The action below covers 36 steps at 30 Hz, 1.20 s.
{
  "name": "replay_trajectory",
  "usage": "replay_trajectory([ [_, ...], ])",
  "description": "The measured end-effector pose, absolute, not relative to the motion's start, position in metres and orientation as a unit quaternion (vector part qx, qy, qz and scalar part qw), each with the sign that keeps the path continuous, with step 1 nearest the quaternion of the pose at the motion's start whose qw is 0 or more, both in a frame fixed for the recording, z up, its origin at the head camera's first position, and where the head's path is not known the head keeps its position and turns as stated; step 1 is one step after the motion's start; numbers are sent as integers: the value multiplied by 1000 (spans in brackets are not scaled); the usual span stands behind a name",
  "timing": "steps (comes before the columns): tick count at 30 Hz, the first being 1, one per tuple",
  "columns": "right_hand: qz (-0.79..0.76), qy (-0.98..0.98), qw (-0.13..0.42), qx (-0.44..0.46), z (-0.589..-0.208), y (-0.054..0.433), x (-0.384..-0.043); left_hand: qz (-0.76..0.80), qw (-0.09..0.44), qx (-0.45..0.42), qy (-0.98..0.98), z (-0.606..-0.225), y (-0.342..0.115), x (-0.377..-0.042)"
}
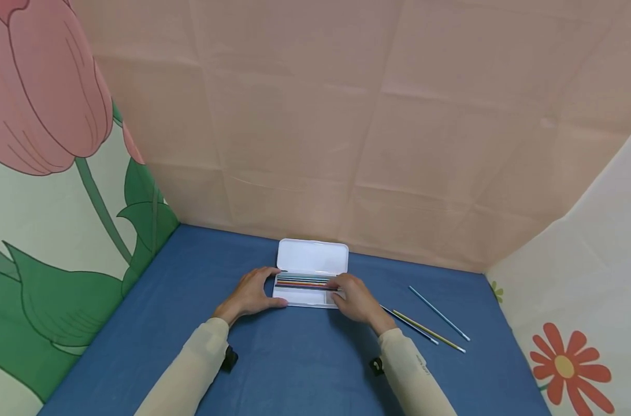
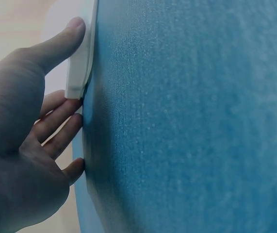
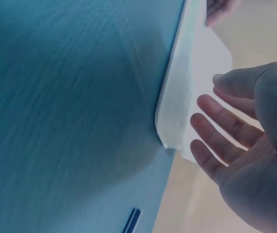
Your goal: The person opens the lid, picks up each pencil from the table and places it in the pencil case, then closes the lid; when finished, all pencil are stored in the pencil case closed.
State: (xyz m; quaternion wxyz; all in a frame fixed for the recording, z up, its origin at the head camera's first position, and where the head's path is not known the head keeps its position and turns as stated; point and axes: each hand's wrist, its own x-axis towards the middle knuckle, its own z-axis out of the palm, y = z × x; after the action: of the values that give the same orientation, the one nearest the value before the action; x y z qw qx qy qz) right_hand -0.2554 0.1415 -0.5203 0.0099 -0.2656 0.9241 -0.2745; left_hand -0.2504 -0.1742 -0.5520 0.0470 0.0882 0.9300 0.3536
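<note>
Steady the white case (image 1: 304, 297) on the blue cloth (image 1: 294, 358) with the left hand (image 1: 250, 294) unclenched at its left end and, with the right hand (image 1: 357, 297) loose over the pencils (image 1: 300, 283) inside, apparently grasping none, nudge them gently flat and parallel.

Case (image 1: 313, 256) was white; loose pencils (image 1: 429, 331) were blue and yellow — tablecloth (image 1: 294, 364) plain blue, sleeves (image 1: 190, 364) cream. Left wall (image 1: 14, 199) bore pink tulip (image 1: 50, 86), green leaves (image 1: 66, 289) — right wall (image 1: 581, 266), red-orange flower (image 1: 564, 366).
</note>
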Motion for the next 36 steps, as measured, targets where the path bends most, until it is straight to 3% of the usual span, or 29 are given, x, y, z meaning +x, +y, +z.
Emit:
replay_trajectory([
  [8,-265,929,-30,-255,-521,166,-239,356,47,86,929,-553,-176,-249],
  [36,-224,961,-74,-148,-539,285,-168,356,46,91,929,-551,-174,-249],
])
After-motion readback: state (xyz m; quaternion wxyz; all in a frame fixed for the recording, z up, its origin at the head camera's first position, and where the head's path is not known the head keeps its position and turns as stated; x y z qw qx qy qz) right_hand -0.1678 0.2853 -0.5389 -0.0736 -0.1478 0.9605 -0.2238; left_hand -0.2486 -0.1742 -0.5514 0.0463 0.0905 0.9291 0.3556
